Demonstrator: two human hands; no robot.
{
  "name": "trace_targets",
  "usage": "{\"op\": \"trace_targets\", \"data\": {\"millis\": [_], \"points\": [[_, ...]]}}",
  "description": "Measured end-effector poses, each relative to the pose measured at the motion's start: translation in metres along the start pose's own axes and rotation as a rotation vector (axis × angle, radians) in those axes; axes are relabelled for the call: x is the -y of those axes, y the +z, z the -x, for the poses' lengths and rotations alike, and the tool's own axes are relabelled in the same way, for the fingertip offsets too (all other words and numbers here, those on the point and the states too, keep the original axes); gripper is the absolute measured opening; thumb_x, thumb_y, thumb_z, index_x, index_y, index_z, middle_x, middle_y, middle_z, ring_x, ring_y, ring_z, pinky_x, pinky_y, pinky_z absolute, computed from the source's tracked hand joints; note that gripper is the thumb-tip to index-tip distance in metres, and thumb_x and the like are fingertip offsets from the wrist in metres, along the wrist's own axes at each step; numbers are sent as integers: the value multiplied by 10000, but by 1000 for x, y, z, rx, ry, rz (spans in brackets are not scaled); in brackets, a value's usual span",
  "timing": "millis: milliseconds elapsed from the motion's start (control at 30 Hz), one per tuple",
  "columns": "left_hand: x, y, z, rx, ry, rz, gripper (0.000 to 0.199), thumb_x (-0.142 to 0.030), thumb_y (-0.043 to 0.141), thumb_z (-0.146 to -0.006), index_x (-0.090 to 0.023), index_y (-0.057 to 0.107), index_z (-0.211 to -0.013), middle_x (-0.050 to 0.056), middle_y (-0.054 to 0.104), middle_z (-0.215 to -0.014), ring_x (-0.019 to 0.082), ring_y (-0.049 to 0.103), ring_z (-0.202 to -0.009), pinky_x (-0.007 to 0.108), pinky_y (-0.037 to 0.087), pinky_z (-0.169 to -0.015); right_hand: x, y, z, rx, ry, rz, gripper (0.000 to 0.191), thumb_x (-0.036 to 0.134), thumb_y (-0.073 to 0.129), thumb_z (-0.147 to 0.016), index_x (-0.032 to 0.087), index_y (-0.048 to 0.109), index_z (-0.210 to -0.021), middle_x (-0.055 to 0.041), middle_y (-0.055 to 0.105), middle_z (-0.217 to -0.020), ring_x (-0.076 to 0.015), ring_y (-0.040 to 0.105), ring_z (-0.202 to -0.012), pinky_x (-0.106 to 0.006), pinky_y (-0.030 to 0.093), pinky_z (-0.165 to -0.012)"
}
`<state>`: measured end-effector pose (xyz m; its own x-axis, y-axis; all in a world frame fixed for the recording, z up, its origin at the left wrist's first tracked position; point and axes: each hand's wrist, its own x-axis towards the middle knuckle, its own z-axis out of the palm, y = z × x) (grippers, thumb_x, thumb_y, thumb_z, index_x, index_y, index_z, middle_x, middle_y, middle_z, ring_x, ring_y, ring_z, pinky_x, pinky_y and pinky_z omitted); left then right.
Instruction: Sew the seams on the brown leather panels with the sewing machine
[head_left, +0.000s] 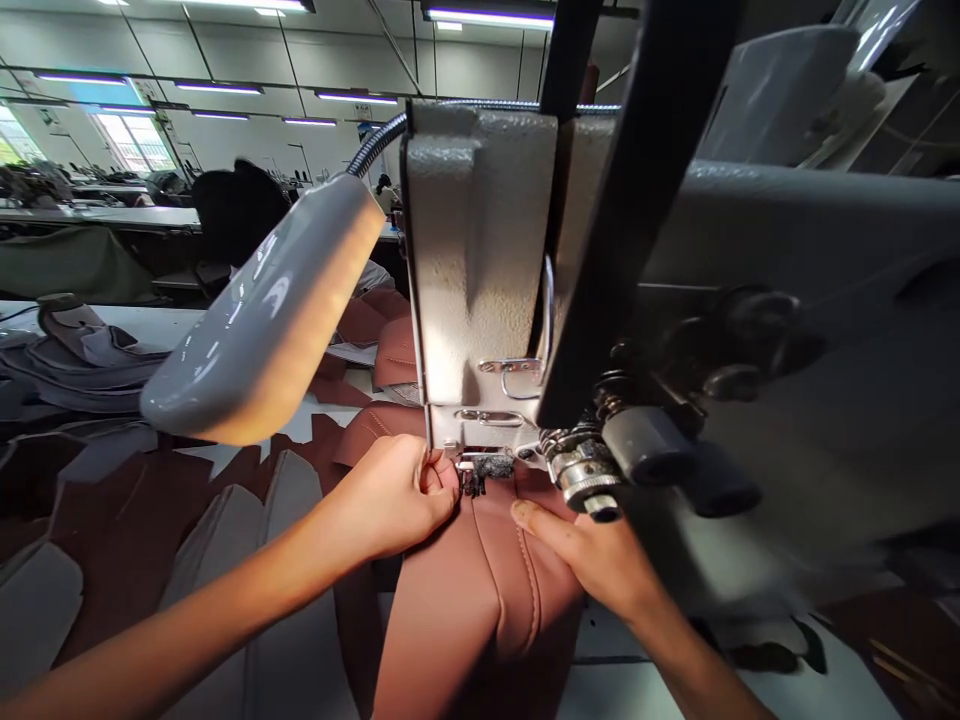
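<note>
Under the sewing machine's head (480, 250) lies a brown leather-like panel (442, 620) with a seam and a line of stitching, its near end hanging in a fold towards me. Beside the presser foot (472, 480), on its left, is my left hand (405, 495), fingers curled in a pinch; whatever they hold is too small or hidden to name. My right hand (600, 560) rests on the panel to the right of the stitching. Its thumb is stretched out flat on the material, while the other fingers are partly hidden behind the machine's metal knob (592, 485).
A white lamp (262, 310) on a flexible neck hangs left of the machine head. A black bar (622, 220) slants down in front of it. Brown and grey cut pieces (217, 560) cover the table at left. More worktables (112, 215) stand behind.
</note>
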<state>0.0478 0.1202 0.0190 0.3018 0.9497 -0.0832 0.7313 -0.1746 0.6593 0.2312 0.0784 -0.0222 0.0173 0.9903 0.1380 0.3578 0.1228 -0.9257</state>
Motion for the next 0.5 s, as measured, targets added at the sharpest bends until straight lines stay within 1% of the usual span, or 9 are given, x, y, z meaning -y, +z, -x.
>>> {"op": "trace_targets", "data": {"millis": [100,200,300,367,433,500], "points": [[-1,-1,3,31,6,-56,219,-229,486,-670,-201,356,-496,-53,326,-427,94,280,-430,234,207,-429,1,0,2,-6,-16,-15,200,347,598,-713,202,674,-827,-16,687,-888,-203,620,-881,-296,478,-838],[-2,-1,0,32,11,-75,215,-242,480,-684,-202,364,-508,-50,336,-433,99,294,-432,236,213,-431,5,1,1,15,-41,-41,191,329,580,-725,214,684,-837,-15,694,-894,-199,625,-886,-291,480,-844],[-3,-3,-6,15,24,-59,177,-240,476,-686,-193,399,-534,-44,363,-475,100,323,-458,231,253,-452,6,3,-4,52,0,-89,179,333,579,-717,210,688,-787,-29,699,-843,-208,631,-864,-304,489,-820],[-2,-4,-3,6,32,-42,151,-256,480,-693,-188,427,-569,-49,369,-491,98,335,-464,224,273,-459,4,4,-9,55,26,-94,166,343,592,-707,198,671,-699,-34,690,-767,-217,627,-844,-315,484,-810],[4,-1,8,-7,20,15,136,-317,494,-715,-189,475,-675,-62,371,-493,98,348,-455,215,282,-445,-3,2,-12,23,59,-104,184,356,616,-692,182,636,-634,-35,668,-709,-228,617,-835,-323,477,-803],[13,5,25,-46,-8,147,245,-411,505,-735,-204,492,-866,-68,420,-517,109,397,-459,211,313,-437,-13,-1,-6,-21,104,-189,212,374,643,-681,165,615,-663,-38,658,-732,-234,606,-864,-324,469,-814]]}}
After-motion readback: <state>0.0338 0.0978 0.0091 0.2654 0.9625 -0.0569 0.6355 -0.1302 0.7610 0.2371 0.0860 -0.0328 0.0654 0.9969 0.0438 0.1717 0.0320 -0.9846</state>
